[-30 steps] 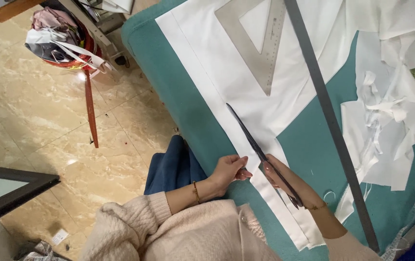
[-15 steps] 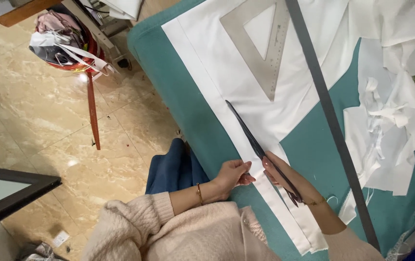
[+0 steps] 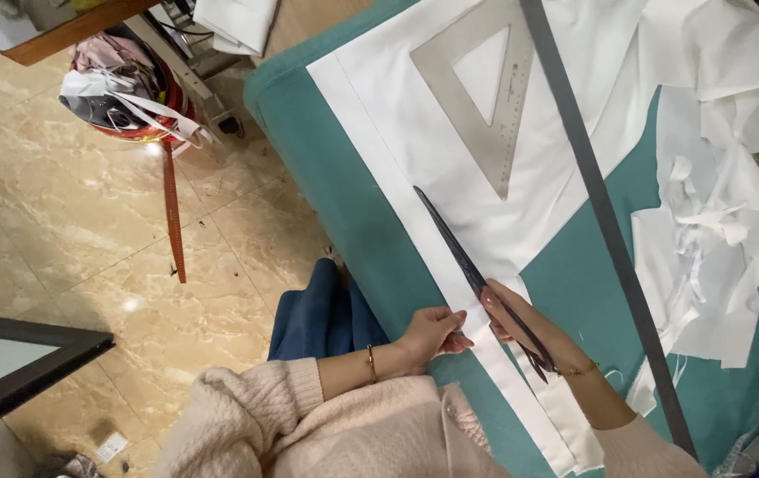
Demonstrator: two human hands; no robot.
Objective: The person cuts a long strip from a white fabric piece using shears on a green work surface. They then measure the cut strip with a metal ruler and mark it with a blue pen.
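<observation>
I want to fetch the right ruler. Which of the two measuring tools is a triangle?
The grey set square lying on the white fabric; the other is a long straight dark ruler.

Fabric sheet (image 3: 521,204) lies on the bench (image 3: 326,159), one edge running along the bench's near side. Set square (image 3: 477,106) rests on the sheet, just left of the long straightedge (image 3: 605,221) crossing sheet and bench. Scissors (image 3: 472,270) lie along the sheet's edge strip, between left hand (image 3: 433,332) and right hand (image 3: 521,323). Fabric scraps (image 3: 707,257) lie right of the straightedge. Basket (image 3: 123,88) stands on the floor (image 3: 70,221), left of the bench.

Long dark scissors (image 3: 472,270), blades along white fabric (image 3: 415,190)
</observation>
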